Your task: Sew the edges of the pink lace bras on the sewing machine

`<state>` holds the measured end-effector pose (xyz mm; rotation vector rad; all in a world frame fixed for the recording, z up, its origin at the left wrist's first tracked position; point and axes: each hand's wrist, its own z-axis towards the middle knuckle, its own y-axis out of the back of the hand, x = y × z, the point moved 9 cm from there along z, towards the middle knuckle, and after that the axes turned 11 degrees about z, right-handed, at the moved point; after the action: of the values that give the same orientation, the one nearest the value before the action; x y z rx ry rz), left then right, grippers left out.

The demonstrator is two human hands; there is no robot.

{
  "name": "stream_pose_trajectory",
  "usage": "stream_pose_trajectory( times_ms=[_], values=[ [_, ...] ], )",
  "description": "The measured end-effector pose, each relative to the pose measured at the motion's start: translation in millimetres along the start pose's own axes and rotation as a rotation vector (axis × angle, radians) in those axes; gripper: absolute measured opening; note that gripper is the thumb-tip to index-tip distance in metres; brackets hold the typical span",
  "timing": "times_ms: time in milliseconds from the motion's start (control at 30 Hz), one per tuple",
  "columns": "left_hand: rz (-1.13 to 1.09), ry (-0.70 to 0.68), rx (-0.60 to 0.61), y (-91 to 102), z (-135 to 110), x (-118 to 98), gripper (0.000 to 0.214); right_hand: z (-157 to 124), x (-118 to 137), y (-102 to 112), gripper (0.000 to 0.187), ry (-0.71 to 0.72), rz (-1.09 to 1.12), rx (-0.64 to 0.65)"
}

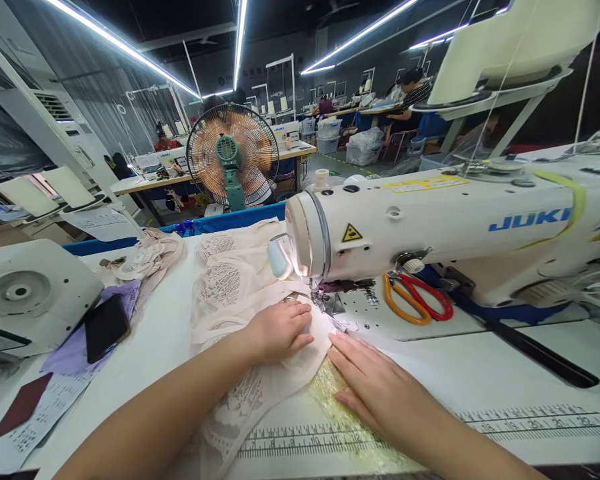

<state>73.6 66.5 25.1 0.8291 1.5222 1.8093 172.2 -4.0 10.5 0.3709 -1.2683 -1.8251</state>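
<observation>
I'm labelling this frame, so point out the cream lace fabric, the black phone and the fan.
Cream lace fabric [222,283]: head view, on a patterned lace panel.
Black phone [107,328]: head view, middle of its dark face.
Fan [228,151]: head view, on its green motor housing.

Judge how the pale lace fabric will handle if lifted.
The pale lace fabric is probably floppy, given its soft, overlapping folds. Its openwork suggests little weight and possible snagging. It might drag where the left hand rests on it.

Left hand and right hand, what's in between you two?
In the head view, pale fabric lies between the left hand and the right hand, with crinkly yellow material nearer the right.
</observation>
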Motion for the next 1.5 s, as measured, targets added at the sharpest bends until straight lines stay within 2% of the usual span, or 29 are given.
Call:
stream_pose_trajectory(
  times_ms=[300,500,567,667,767,833,1000,1267,1500],
  values=[
    [-0.001,-0.006,0.01,-0.4,0.9,3.4,0.039,7.0,0.8,-3.2,0.043,-0.008,-0.039,0.077],
    [0.026,-0.036,0.013,6.6,9.6,12.8,0.033,16.2,-3.3,-5.9,0.04,-0.049,-0.01,0.071],
    [0.037,-0.061,-0.023,14.6,11.7,5.9,0.028,18.8,-6.2,-7.9,0.041,-0.079,0.006,0.057],
    [0.062,-0.067,-0.078,23.9,8.0,-16.6,0.027,21.2,-9.3,-11.5,0.044,-0.109,0.03,0.046],
    [0.156,-0.081,-0.117,21.5,-2.5,-41.6,0.025,22.1,-10.3,-12.7,0.045,-0.116,0.026,0.029],
    [0.243,-0.095,-0.153,16.3,-9.3,-49.2,0.029,22.1,-9.1,-11.8,0.046,-0.103,0.01,0.012],
    [0.278,-0.144,-0.13,5.5,-11.1,-35.2,0.033,22.0,-7.3,-9.5,0.047,-0.092,-0.01,-0.009],
    [0.204,-0.266,-0.08,8.3,0.9,-19.2,0.031,24.4,-6.8,-9.1,0.046,-0.108,-0.013,-0.006],
    [0.242,-0.337,-0.185,12.2,1.7,-12.5,0.028,25.7,-6.9,-8.0,0.046,-0.112,0.005,0.045]
  ],
)
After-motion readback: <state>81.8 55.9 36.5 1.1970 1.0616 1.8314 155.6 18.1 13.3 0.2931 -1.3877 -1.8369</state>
